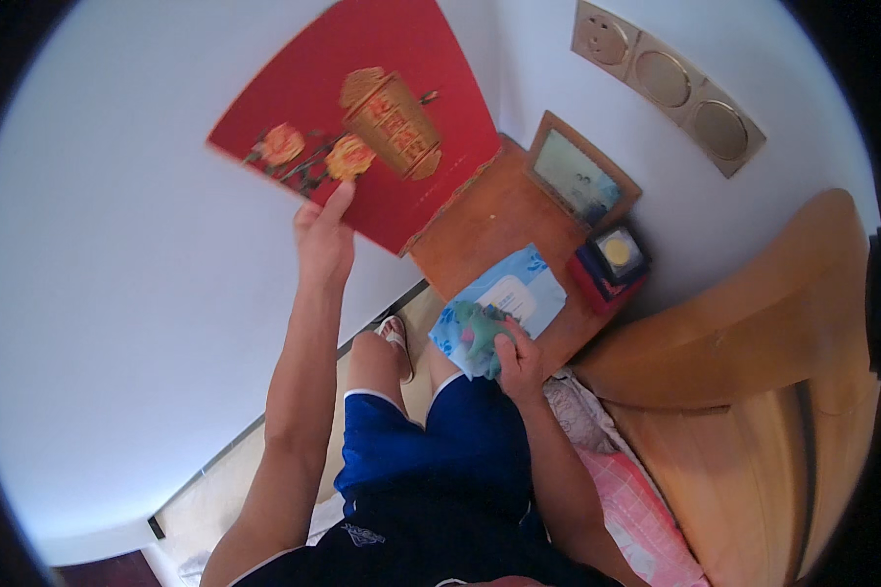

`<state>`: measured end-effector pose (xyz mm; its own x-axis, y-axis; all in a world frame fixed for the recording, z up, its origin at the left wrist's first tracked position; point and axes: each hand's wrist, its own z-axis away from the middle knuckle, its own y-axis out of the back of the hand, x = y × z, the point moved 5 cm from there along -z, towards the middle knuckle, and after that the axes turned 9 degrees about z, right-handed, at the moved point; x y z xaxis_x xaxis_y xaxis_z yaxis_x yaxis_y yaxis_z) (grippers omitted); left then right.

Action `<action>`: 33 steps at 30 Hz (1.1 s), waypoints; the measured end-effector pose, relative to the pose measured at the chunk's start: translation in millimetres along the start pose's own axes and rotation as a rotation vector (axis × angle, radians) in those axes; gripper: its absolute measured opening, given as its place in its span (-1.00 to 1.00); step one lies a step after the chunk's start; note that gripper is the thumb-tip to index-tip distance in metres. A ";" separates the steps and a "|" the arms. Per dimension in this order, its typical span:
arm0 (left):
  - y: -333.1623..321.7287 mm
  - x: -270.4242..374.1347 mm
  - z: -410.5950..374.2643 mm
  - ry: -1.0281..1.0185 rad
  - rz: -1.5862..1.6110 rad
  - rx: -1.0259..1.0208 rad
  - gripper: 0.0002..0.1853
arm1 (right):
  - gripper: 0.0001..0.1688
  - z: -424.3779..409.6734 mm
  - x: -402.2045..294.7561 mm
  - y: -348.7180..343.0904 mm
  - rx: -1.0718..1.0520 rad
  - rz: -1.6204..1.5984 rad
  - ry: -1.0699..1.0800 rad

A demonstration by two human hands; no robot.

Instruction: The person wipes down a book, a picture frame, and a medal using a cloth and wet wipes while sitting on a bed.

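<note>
My left hand (328,238) grips the lower edge of a large red calendar-like board (440,95) printed with roses and a gold emblem. The board is raised at a tilt, over the far left part of a wooden bedside table (477,227). In my right hand (520,359) is a bunched green cloth (488,330). Behind the cloth is a light-blue soft packet (510,282) bearing writing, above the table's near edge. Whether my right fingers also touch the packet, I cannot tell.
A wood-framed picture (580,176) leans against the wall at the table's back. Beside it, a small case with a round gold piece (618,252) rests on a red box (595,286). A curved wooden headboard (719,315) and pink bedding (624,477) lie to the right. Wall sockets (661,79) are above.
</note>
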<state>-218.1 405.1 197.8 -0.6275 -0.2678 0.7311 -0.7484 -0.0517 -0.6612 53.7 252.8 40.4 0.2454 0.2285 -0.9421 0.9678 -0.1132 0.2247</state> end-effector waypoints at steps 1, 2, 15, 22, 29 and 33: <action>9.3 20.9 26.3 -0.038 0.020 0.039 -0.83 | -0.63 2.8 6.8 -2.4 0.003 -0.001 -0.002; 26.1 42.0 51.3 -0.049 0.011 0.085 -0.81 | -0.57 9.5 25.8 -9.8 0.031 -0.030 -0.093; 165.0 84.6 332.4 0.163 0.484 0.610 -0.50 | -0.56 -32.2 -4.0 -10.8 -0.033 0.055 -0.145; 183.5 66.6 301.7 0.260 0.548 0.747 -0.52 | -0.55 -66.1 -13.6 1.4 0.070 0.018 -0.222; 199.0 64.6 283.5 0.237 0.564 0.610 -0.48 | -0.52 -73.5 -17.4 0.9 0.157 0.088 -0.254; 194.0 66.2 283.5 0.274 0.610 0.631 -0.54 | -0.49 -65.8 -17.6 3.5 0.157 0.090 -0.245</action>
<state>-343.9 104.6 70.3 -0.9643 -0.1882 0.1861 -0.0649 -0.5136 -0.8556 56.4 311.9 74.2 0.2905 -0.0267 -0.9565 0.9178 -0.2751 0.2864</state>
